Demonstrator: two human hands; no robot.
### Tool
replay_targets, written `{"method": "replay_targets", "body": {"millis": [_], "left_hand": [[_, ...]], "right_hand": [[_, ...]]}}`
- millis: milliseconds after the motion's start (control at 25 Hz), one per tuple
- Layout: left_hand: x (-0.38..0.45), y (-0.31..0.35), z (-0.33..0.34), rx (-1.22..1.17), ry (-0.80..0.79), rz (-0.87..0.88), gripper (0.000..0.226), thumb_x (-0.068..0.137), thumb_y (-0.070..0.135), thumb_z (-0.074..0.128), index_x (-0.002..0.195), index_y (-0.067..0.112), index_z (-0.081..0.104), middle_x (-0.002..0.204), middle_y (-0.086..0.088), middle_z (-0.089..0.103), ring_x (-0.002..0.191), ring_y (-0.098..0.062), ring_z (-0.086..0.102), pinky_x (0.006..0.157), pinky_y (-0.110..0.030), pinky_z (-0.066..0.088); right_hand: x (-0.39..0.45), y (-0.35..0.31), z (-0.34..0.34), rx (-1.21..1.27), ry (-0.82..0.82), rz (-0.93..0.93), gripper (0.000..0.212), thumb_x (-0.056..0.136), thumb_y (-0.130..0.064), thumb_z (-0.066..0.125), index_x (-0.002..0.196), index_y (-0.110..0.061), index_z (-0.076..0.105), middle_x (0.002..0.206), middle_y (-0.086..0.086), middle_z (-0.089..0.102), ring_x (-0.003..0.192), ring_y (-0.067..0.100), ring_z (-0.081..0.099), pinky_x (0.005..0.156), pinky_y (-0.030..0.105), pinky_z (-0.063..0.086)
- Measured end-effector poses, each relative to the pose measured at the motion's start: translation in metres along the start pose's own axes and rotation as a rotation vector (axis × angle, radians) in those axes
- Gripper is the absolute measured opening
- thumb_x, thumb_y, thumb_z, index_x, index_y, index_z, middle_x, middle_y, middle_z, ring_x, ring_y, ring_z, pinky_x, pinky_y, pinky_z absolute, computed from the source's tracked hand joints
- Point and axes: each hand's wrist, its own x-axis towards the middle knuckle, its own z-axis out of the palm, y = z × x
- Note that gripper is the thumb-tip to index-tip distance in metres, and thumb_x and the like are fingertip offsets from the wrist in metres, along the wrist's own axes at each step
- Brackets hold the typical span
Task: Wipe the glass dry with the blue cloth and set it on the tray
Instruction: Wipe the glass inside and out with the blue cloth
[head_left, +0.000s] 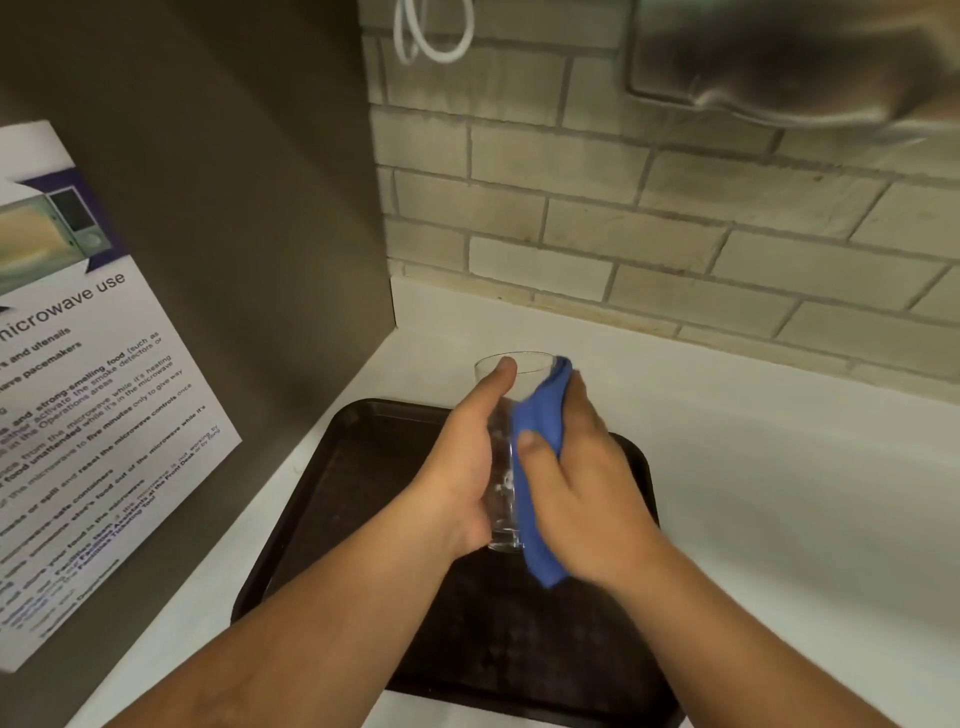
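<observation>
Left hand grips clear cylindrical glass above dark textured tray. Right hand fingers closed, pressing soft blue cloth against it.

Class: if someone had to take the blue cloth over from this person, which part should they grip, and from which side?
Probably the loose tail of the blue cloth, taken from below, near the tray. That end hangs free under the right hand, while the rest is pressed between palm and glass, which the left hand holds.

Shared office kitchenette, microwave-use notice, tiled backsplash
</observation>
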Motion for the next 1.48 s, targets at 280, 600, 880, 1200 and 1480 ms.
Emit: {"method": "replay_targets", "body": {"millis": [280, 600, 880, 1200, 1480], "left_hand": [[0.004, 0.014, -0.003, -0.078, 0.106, 0.094, 0.070, 0.075, 0.071, 0.076, 0.110, 0.012, 0.065, 0.066, -0.010, 0.080, 0.060, -0.028, 0.078, 0.054, -0.039, 0.063], [0.003, 0.015, 0.003, -0.052, 0.063, 0.076, 0.065, 0.067, 0.070, 0.082, 0.101, 0.016, 0.067, 0.072, -0.010, 0.080, 0.066, -0.031, 0.079, 0.067, -0.046, 0.066], [0.000, 0.010, 0.001, -0.013, 0.060, 0.037, 0.069, 0.074, 0.073, 0.075, 0.109, 0.013, 0.081, 0.104, -0.018, 0.084, 0.099, -0.036, 0.079, 0.093, -0.048, 0.062], [-0.005, 0.022, 0.002, -0.025, 0.062, 0.124, 0.062, 0.078, 0.067, 0.076, 0.108, 0.013, 0.069, 0.070, -0.009, 0.081, 0.066, -0.027, 0.079, 0.063, -0.037, 0.063], [-0.006, 0.018, -0.004, -0.022, -0.022, 0.143, 0.060, 0.089, 0.069, 0.060, 0.114, 0.015, 0.066, 0.107, -0.014, 0.077, 0.094, -0.034, 0.076, 0.083, -0.049, 0.062]], "right_hand": [[-0.018, 0.002, 0.000, 0.144, -0.123, 0.142, 0.038, 0.091, -0.034, 0.043, 0.123, -0.025, 0.061, 0.105, -0.011, 0.074, 0.096, 0.005, 0.069, 0.084, 0.019, 0.053], [0.037, 0.002, -0.011, 0.315, 0.051, 0.374, 0.023, 0.098, -0.027, 0.046, 0.094, -0.013, 0.063, 0.082, 0.020, 0.067, 0.075, 0.023, 0.064, 0.068, 0.041, 0.052], [0.007, -0.005, 0.005, -0.043, -0.031, -0.046, 0.055, 0.097, -0.037, 0.040, 0.150, -0.020, 0.034, 0.131, -0.009, 0.055, 0.114, 0.000, 0.057, 0.088, 0.001, 0.040], [-0.015, -0.008, 0.004, 0.066, -0.088, 0.057, 0.044, 0.093, -0.036, 0.040, 0.134, -0.026, 0.052, 0.113, -0.007, 0.069, 0.102, -0.002, 0.065, 0.086, 0.017, 0.052], [0.031, -0.008, -0.019, 0.192, 0.059, 0.117, 0.024, 0.100, -0.031, 0.045, 0.118, -0.029, 0.060, 0.094, -0.005, 0.072, 0.086, 0.007, 0.068, 0.075, 0.019, 0.049]]}}
